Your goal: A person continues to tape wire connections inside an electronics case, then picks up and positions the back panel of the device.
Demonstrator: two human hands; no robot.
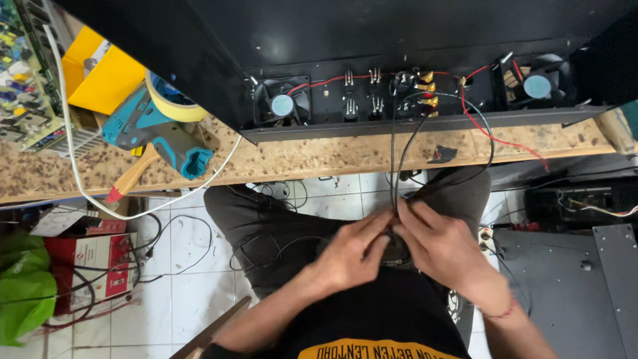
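- The left hand (352,256) and the right hand (438,244) meet over the person's lap, fingertips touching, below the edge of the worktop (319,156).
- Both hands pinch the low end of a black wire (399,156); the fingers of each are curled narrow around it, thumbs pressed in close.
- The wire climbs from the hands, crosses the front edge of the worktop and runs into the open black chassis (372,40) lying there.
- A 2nd black wire loops out to the right and comes back down toward the right hand.
- Inside the chassis sit 2 small fans, the left fan (282,104) and the right fan (537,86), with a row of gold terminals (425,90) between them and a red wire (492,136) trailing out over the worktop.
- On the worktop's left part lie a teal power tool (156,129), a roll of yellow tape (174,100) and a yellow box (100,76).
- A white cable (73,166) hangs off the worktop's edge toward the tiled floor (193,292).
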